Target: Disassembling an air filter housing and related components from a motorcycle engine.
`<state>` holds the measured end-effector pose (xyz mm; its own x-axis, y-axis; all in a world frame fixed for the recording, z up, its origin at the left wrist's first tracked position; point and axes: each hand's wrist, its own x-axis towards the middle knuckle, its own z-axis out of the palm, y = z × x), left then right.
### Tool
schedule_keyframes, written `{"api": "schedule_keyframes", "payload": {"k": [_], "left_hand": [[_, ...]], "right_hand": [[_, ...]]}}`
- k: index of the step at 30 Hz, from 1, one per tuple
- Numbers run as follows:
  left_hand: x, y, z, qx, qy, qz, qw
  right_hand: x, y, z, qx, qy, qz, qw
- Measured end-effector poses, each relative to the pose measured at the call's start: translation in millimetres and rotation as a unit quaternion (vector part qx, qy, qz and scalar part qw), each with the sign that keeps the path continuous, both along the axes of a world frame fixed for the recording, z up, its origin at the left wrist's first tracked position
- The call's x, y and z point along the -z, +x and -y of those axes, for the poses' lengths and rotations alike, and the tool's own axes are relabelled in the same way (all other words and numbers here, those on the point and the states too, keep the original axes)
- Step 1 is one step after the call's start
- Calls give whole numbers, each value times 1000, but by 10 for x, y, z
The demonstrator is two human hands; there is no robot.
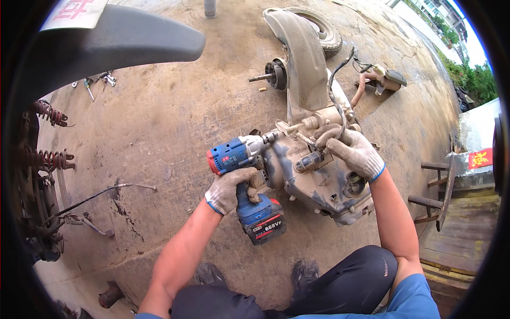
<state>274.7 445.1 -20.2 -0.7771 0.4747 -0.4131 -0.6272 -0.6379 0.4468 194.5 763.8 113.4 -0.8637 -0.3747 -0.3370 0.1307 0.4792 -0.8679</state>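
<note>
My left hand, in a pale work glove with a blue cuff, is wrapped round the grip of a blue cordless impact wrench. The wrench's battery hangs below the hand. Its socket end points right and meets the upper left side of a dirty grey scooter engine; the exact contact point is hard to see. Over the top of the engine, my gloved right hand is closed round a dark cable, which rises from between thumb and fingers. Part of the engine behind the right hand is hidden.
Joined to the engine at the far side are a dusty fender and a wheel. An exhaust part lies to the right. Hand tools and a bolt lie on the concrete. Scooter frame parts with red springs stand at left, a wooden stool at right.
</note>
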Motion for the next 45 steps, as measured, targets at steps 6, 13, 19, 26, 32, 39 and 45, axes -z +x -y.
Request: {"api": "schedule_keyframes", "payload": {"k": [6, 13, 19, 26, 32, 39, 45], "left_hand": [[72, -140, 62, -2, -22, 42, 999], [208, -415, 113, 51, -57, 19, 997], [295, -267, 329, 48, -103, 14, 993], [97, 524, 1195, -26, -478, -290, 828], [149, 585, 1564, -12, -590, -437, 679], [322, 550, 1998, -79, -21, 36, 996], [137, 411, 2095, -28, -452, -469, 759]], "right_hand": [[8, 88, 30, 36, 24, -35, 998], [78, 52, -23, 65, 79, -72, 992], [179, -23, 19, 60, 82, -80, 992], [39, -15, 65, 79, 69, -66, 992], [290, -43, -127, 40, 132, -124, 983], [278, -53, -21, 35, 100, -137, 985], [207, -35, 62, -12, 172, -201, 964]]}}
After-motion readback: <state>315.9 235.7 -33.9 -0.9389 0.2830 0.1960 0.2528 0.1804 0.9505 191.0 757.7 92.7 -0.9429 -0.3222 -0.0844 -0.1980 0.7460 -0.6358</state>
